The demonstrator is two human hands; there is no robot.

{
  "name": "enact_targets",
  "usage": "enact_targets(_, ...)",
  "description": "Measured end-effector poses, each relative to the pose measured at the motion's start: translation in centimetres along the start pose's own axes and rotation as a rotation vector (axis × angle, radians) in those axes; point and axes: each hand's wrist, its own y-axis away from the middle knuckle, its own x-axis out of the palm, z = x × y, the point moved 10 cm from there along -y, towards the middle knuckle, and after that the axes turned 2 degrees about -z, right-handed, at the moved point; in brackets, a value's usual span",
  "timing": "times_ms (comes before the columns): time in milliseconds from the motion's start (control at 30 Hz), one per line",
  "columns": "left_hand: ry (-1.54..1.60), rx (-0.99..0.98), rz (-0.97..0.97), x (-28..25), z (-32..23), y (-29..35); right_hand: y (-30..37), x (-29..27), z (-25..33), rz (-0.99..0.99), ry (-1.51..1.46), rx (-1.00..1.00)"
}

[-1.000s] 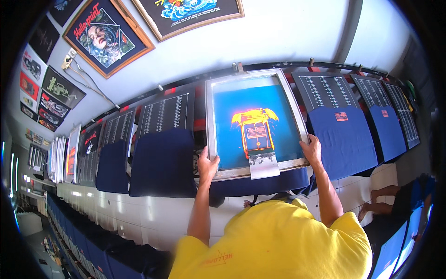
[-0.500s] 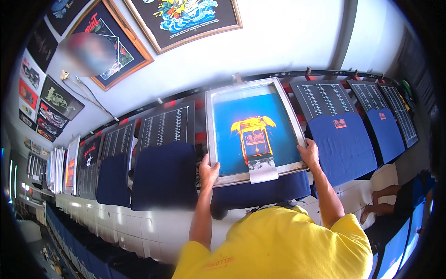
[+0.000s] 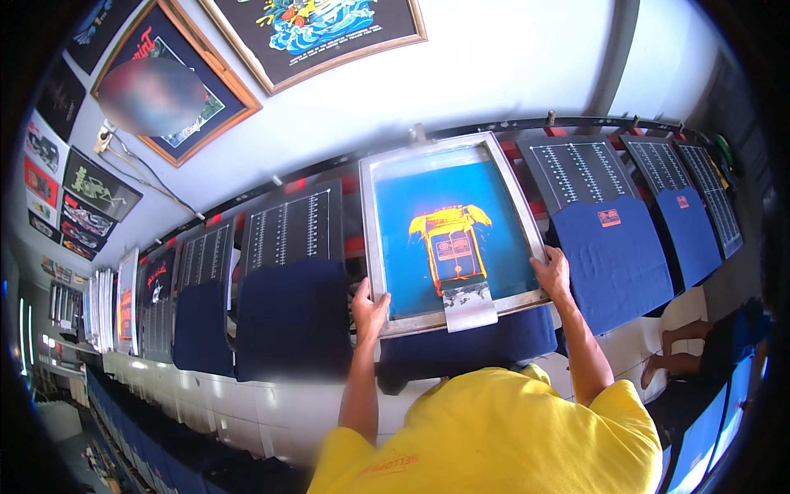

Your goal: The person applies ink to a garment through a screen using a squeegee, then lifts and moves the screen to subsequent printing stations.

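Note:
A metal-framed printing screen (image 3: 369, 216) with blue mesh and an orange design lies tilted over a navy shirt (image 3: 469, 352) on a board. My left hand (image 3: 369, 309) grips the screen's near left corner. My right hand (image 3: 553, 272) holds its near right corner. A grey strip (image 3: 469, 306) sits on the mesh at the near edge, between my hands. A yellow shirt (image 3: 502, 436) fills the lower middle, and both forearms reach up from it.
Navy shirts on boards lie to the left (image 3: 292, 317) and right (image 3: 613, 259), the right ones bearing a small orange print. Black ruled boards (image 3: 290, 226) line the back rail. Framed posters (image 3: 329, 33) hang on the wall. Another screen (image 3: 126, 300) stands far left. A person's foot (image 3: 666, 370) shows at right.
Both hands have kept hold of the screen's near corners. The screen has barely shifted over the navy shirt; the view has tilted slightly.

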Motion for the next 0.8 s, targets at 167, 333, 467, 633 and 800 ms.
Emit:
enact_targets(167,-0.017,0.021,-0.025,-0.3,-0.5,0.2,-0.1,0.6,-0.1,0.041,0.028,0.001)
enact_targets(333,-0.095,0.006,0.009,-0.2,0.5,0.0,0.2,1.7,-1.1,0.001,0.078,-0.034)
enact_targets(467,-0.108,0.027,0.044,0.2,1.6,-0.8,-0.3,1.8,0.0,0.042,0.119,-0.053)
enact_targets(633,-0.426,0.153,-0.106,-1.5,-0.9,0.3,1.1,0.1,5.1,-0.052,0.252,-0.328)
enact_targets(800,-0.187,0.395,-0.222,-2.2,-9.2,7.6,9.5,0.1,15.0,0.334,0.063,-0.754)
